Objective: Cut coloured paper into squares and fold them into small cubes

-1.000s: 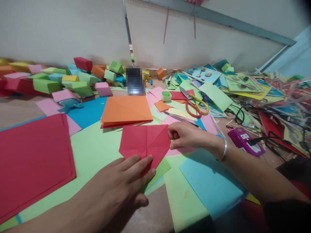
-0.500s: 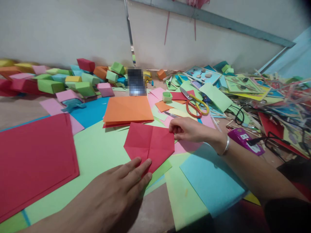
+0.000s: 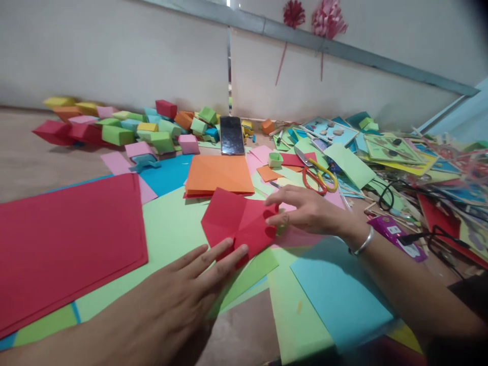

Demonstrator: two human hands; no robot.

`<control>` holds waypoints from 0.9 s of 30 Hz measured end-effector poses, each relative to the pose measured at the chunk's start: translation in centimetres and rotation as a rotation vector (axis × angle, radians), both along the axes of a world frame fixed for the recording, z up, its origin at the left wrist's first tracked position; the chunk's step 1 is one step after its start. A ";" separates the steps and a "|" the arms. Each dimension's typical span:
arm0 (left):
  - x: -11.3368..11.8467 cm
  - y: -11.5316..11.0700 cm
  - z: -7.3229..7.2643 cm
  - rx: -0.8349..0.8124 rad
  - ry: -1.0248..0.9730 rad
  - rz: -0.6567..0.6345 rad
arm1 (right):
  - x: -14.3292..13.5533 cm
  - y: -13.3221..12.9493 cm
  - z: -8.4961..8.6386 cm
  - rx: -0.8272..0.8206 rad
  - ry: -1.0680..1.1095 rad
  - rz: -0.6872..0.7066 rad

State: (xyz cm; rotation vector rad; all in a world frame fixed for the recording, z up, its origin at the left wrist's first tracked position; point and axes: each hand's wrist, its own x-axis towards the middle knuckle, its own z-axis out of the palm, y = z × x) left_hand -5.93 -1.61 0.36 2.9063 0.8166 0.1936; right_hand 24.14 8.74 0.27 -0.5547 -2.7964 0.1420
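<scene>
A folded red sheet of paper, creased down its middle, lies on a pale green sheet. Across its lower part rests my left hand, open and flat, fingertips pressing near the crease. At the paper's right edge is my right hand, a silver bangle on its wrist. Its fingers are apart and bent over the red paper, touching or just above the surface. Behind the folded paper sits a stack of orange sheets with red beneath. My hands cover the paper's bottom tip and part of its right side.
Large red sheets lie at left, a light blue sheet at right. Scissors, a small green paper box and a phone are farther back. Several coloured paper blocks line the wall. A purple device has a black cable.
My right hand has gone from a closed grip at the paper's right edge to spread fingers over it. The left hand stays on the paper. The camera view has shifted left and up.
</scene>
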 end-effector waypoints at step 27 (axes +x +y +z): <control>1.1 0.8 -4.6 0.207 0.058 0.069 | -1.6 -1.2 -0.7 -0.338 0.074 0.257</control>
